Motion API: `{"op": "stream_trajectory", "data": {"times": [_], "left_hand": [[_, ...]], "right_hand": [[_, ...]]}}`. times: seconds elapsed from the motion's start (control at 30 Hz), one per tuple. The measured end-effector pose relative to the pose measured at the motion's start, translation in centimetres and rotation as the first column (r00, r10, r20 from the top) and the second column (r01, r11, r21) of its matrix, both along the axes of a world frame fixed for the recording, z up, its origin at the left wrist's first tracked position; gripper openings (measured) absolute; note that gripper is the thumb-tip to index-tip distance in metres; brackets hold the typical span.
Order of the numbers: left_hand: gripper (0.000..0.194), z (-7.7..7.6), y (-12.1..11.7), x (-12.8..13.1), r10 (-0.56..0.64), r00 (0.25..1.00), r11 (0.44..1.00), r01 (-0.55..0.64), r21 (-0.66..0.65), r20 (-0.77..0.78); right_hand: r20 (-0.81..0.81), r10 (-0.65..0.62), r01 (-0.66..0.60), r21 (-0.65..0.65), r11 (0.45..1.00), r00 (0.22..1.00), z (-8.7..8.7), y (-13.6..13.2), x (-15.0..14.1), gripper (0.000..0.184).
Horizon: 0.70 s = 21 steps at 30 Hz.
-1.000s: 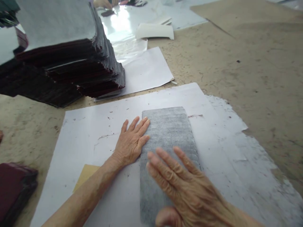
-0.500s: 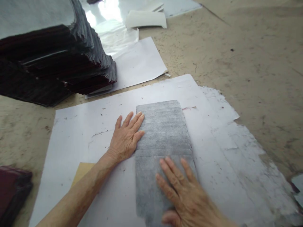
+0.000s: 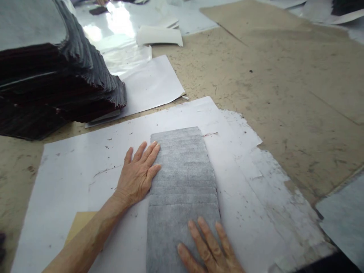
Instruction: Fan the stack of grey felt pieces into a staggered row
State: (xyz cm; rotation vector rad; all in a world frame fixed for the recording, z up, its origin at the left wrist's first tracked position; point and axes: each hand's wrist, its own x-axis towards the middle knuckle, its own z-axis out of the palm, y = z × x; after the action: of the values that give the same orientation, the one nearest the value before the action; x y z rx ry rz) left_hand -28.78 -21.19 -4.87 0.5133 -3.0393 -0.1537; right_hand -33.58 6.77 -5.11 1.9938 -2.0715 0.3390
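Observation:
A long grey fabric-like panel [image 3: 182, 170] with crosswise creases lies flat on a white paper sheet [image 3: 76, 167]. At its upper left edge, my left hand [image 3: 138, 172] rests with the fingers spread, fingertips on the panel and the palm mostly on the paper. My right hand [image 3: 210, 250] lies over the lower right part of the panel, fingers apart. The bottom of the frame cuts off that hand and the panel's near end. Under my left forearm a piece of yellow card or paper [image 3: 78, 223] shows in part.
A tall stack of dark, grey-topped pieces [image 3: 71, 83] stands at the upper left. Behind it lie white sheets [image 3: 153, 83] and a curled white piece [image 3: 160, 36]. Torn, worn paper [image 3: 273, 178] borders the sheet's right side on the tan table [image 3: 256, 87]. A pale grey sheet [image 3: 344, 216] lies at right.
The camera view has shifted, so most things appear further left and lower. My right hand has slid nearer along the panel. My left hand keeps its place at the panel's edge.

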Motion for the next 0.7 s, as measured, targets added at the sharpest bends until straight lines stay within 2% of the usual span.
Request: {"op": "stream_trajectory", "data": {"times": [0.1, 0.2, 0.27, 0.37, 0.43, 0.47, 0.53, 0.6, 0.7], "left_hand": [[0.052, -0.2, 0.0, -0.1, 0.002, 1.0, 1.0, -0.002, 0.018, -0.015], [0.051, -0.4, -0.2, 0.0, 0.002, 0.999, 0.998, 0.001, 0.067, -0.039], [0.049, -0.3, -0.5, 0.2, 0.026, 0.995, 0.988, -0.012, 0.152, -0.095], [0.046, 0.5, -0.5, 1.1, 0.138, 0.943, 0.955, -0.046, 0.293, -0.303], [0.046, 1.4, 0.4, 2.1, 0.146, 0.898, 0.96, -0.027, 0.279, -0.415], [0.047, 1.8, 1.2, 2.6, 0.101, 0.901, 0.973, -0.001, 0.231, -0.421], [0.052, 2.3, 3.2, 3.6, -0.033, 0.946, 0.99, 0.075, 0.119, -0.321], [0.063, 2.1, 5.3, 4.3, -0.113, 0.978, 0.99, 0.126, 0.065, -0.175], [0.082, 1.3, 7.1, 4.6, -0.165, 0.986, 0.985, 0.166, 0.044, -0.031]], "right_hand": [[0.004, 0.013, -0.014, 0.015, 1.0, 1.0, 0.2, 0.5, 0.2, 0.035], [0.038, 0.033, -0.033, 0.001, 0.999, 0.999, 2.1, 0.2, -1.2, 0.032], [0.099, -0.023, 0.024, -0.017, 1.0, 0.995, 3.4, -0.2, -2.7, 0.029], [0.189, -0.144, 0.159, -0.063, 0.985, 0.971, 4.7, -0.9, -4.8, 0.026], [0.195, -0.196, 0.219, -0.102, 0.97, 0.961, 5.1, -1.4, -6.0, 0.025], [0.185, -0.216, 0.24, -0.12, 0.963, 0.959, 5.1, -1.7, -6.4, 0.025], [0.173, -0.24, 0.265, -0.141, 0.954, 0.955, 4.7, -2.2, -6.9, 0.029], [0.184, -0.231, 0.253, -0.11, 0.961, 0.955, 3.7, -2.8, -7.0, 0.04], [0.171, -0.178, 0.177, 0.023, 0.984, 0.969, 1.8, -3.4, -6.6, 0.055]]}}
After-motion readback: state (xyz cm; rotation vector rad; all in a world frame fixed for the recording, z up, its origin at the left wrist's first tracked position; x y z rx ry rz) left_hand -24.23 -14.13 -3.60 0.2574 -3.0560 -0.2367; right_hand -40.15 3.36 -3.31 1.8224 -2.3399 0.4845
